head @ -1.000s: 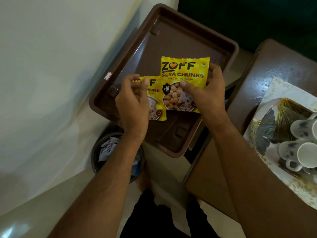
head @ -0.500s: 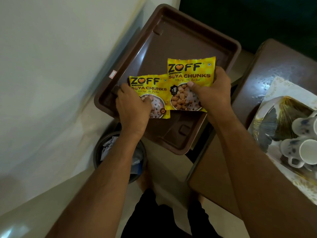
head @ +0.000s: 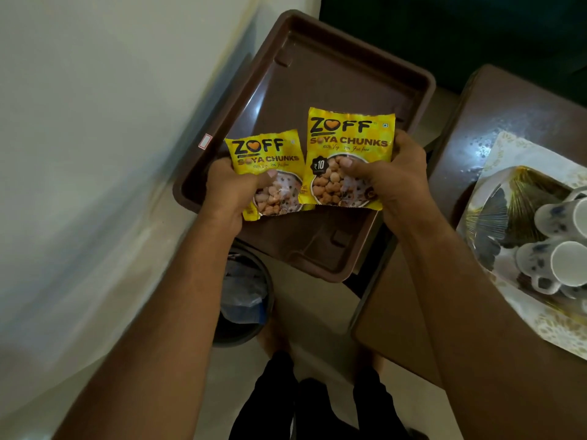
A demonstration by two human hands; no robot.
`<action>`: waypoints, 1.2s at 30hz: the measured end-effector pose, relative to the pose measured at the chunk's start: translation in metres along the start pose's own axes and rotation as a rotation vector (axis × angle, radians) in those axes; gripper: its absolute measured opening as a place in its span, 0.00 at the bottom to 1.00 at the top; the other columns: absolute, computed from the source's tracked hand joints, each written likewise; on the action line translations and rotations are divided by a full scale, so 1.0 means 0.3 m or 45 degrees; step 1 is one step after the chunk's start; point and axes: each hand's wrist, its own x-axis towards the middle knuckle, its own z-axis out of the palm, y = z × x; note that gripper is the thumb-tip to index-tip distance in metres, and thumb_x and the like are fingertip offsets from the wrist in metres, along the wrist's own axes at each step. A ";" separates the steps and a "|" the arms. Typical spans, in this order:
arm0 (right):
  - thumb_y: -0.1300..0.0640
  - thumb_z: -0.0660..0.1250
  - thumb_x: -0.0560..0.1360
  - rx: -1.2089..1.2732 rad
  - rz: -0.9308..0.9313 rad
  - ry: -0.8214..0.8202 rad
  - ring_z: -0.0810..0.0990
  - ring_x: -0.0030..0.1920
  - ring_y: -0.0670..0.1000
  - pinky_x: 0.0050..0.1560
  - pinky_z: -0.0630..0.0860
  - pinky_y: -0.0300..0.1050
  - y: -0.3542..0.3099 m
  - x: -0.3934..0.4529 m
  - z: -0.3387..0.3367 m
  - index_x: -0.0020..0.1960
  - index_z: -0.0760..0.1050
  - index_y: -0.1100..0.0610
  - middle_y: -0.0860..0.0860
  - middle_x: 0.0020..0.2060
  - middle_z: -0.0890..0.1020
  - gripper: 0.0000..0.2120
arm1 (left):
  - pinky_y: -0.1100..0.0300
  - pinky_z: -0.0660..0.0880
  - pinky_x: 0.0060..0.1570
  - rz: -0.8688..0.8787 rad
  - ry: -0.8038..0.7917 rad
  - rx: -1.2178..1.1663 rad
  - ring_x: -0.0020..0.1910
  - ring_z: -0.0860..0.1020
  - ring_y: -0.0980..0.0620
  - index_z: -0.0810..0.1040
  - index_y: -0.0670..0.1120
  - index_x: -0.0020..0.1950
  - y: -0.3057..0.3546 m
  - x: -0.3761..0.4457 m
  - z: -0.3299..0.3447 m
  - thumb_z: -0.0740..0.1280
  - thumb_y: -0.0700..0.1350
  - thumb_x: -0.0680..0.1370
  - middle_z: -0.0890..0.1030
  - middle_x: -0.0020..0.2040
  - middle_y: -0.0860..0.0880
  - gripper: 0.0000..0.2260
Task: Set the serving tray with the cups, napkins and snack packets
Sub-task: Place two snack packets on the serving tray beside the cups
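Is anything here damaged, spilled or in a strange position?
No spill or damage shows. One oddity: the brown tray sits askew, its near corner overhanging a bin on the floor. It might tip.

You see two yellow soya chunks packets [head: 313,160] with dark brown lettering and an orange heart, over a plain brown serving tray [head: 320,77]. White cups [head: 559,249] bear blue-grey blotches; the napkin [head: 508,198] beneath shows gold fans.

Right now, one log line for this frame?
left hand: holds left packet | right hand: holds right packet | both over tray | cups: off tray
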 end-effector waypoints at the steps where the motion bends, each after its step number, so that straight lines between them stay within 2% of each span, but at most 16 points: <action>1: 0.65 0.83 0.65 0.012 0.006 -0.003 0.87 0.54 0.50 0.58 0.84 0.57 0.002 -0.003 -0.002 0.65 0.76 0.59 0.51 0.55 0.87 0.31 | 0.46 0.85 0.53 0.004 -0.035 -0.036 0.44 0.87 0.49 0.83 0.49 0.45 0.002 -0.004 -0.006 0.80 0.38 0.72 0.87 0.46 0.49 0.09; 5: 0.64 0.83 0.65 0.067 0.003 0.008 0.87 0.55 0.52 0.58 0.84 0.59 0.007 -0.017 -0.020 0.64 0.77 0.59 0.52 0.55 0.87 0.31 | 0.47 0.85 0.52 0.030 -0.101 -0.116 0.49 0.88 0.45 0.84 0.44 0.54 0.014 -0.013 -0.032 0.79 0.39 0.73 0.88 0.50 0.44 0.11; 8: 0.60 0.83 0.66 0.121 -0.008 0.020 0.89 0.50 0.48 0.55 0.86 0.55 0.013 -0.028 -0.040 0.62 0.78 0.58 0.50 0.51 0.88 0.27 | 0.51 0.85 0.49 0.040 -0.159 -0.149 0.49 0.88 0.47 0.83 0.40 0.61 0.032 -0.010 -0.051 0.77 0.38 0.75 0.88 0.51 0.45 0.16; 10: 0.59 0.83 0.67 0.135 -0.003 0.019 0.89 0.48 0.47 0.52 0.86 0.52 0.019 -0.034 -0.054 0.60 0.79 0.57 0.49 0.49 0.89 0.24 | 0.54 0.85 0.46 0.049 -0.196 -0.163 0.48 0.88 0.48 0.82 0.40 0.63 0.046 -0.014 -0.057 0.76 0.38 0.76 0.88 0.52 0.45 0.16; 13: 0.62 0.82 0.67 0.139 -0.005 -0.009 0.89 0.45 0.46 0.46 0.87 0.46 0.028 -0.041 -0.070 0.55 0.79 0.53 0.46 0.45 0.89 0.20 | 0.56 0.85 0.42 0.073 -0.247 -0.179 0.47 0.88 0.49 0.83 0.43 0.60 0.064 -0.025 -0.061 0.75 0.38 0.77 0.89 0.51 0.47 0.13; 16: 0.62 0.82 0.66 0.132 -0.003 -0.023 0.89 0.45 0.46 0.43 0.86 0.43 0.024 -0.052 -0.102 0.58 0.79 0.56 0.47 0.47 0.89 0.23 | 0.56 0.85 0.42 0.131 -0.289 -0.181 0.48 0.88 0.50 0.82 0.45 0.58 0.080 -0.048 -0.046 0.75 0.37 0.76 0.89 0.50 0.49 0.12; 19: 0.63 0.83 0.66 0.150 -0.002 -0.020 0.89 0.46 0.48 0.48 0.87 0.49 0.021 -0.059 -0.156 0.59 0.79 0.57 0.50 0.48 0.89 0.24 | 0.57 0.85 0.43 0.202 -0.285 -0.186 0.48 0.88 0.50 0.82 0.46 0.57 0.096 -0.079 -0.011 0.77 0.37 0.74 0.89 0.49 0.49 0.13; 21: 0.63 0.83 0.66 0.169 -0.002 -0.009 0.89 0.48 0.51 0.51 0.86 0.54 0.022 -0.063 -0.205 0.59 0.79 0.58 0.51 0.49 0.89 0.24 | 0.54 0.86 0.47 0.235 -0.276 -0.187 0.50 0.88 0.48 0.82 0.44 0.59 0.106 -0.105 0.027 0.78 0.37 0.73 0.88 0.52 0.47 0.16; 23: 0.63 0.83 0.66 0.182 -0.006 0.008 0.89 0.47 0.51 0.52 0.86 0.55 0.024 -0.066 -0.261 0.58 0.80 0.57 0.51 0.48 0.89 0.23 | 0.52 0.86 0.48 0.255 -0.277 -0.203 0.52 0.88 0.47 0.80 0.41 0.63 0.117 -0.136 0.070 0.79 0.37 0.72 0.88 0.55 0.45 0.21; 25: 0.62 0.83 0.66 0.179 -0.030 0.017 0.89 0.47 0.50 0.51 0.86 0.55 0.033 -0.068 -0.333 0.58 0.80 0.57 0.50 0.47 0.89 0.23 | 0.53 0.86 0.45 0.272 -0.298 -0.219 0.51 0.88 0.47 0.80 0.41 0.64 0.129 -0.173 0.125 0.80 0.37 0.71 0.88 0.53 0.47 0.23; 29: 0.60 0.83 0.66 0.189 -0.070 0.084 0.89 0.48 0.49 0.50 0.86 0.52 0.057 -0.078 -0.490 0.57 0.80 0.55 0.49 0.47 0.89 0.23 | 0.55 0.85 0.42 0.298 -0.387 -0.233 0.49 0.88 0.47 0.80 0.42 0.61 0.156 -0.249 0.251 0.80 0.37 0.70 0.89 0.49 0.50 0.21; 32: 0.60 0.83 0.66 0.198 -0.097 0.107 0.89 0.47 0.47 0.46 0.86 0.47 0.068 -0.088 -0.613 0.59 0.80 0.56 0.48 0.47 0.89 0.24 | 0.56 0.85 0.41 0.314 -0.467 -0.229 0.48 0.88 0.48 0.81 0.46 0.56 0.186 -0.311 0.356 0.80 0.40 0.67 0.89 0.48 0.51 0.19; 36: 0.60 0.83 0.66 0.220 -0.102 0.143 0.89 0.50 0.52 0.54 0.85 0.57 0.082 -0.105 -0.801 0.60 0.80 0.58 0.51 0.50 0.89 0.25 | 0.57 0.85 0.41 0.312 -0.548 -0.162 0.49 0.88 0.48 0.82 0.47 0.54 0.220 -0.394 0.517 0.80 0.39 0.70 0.89 0.49 0.49 0.15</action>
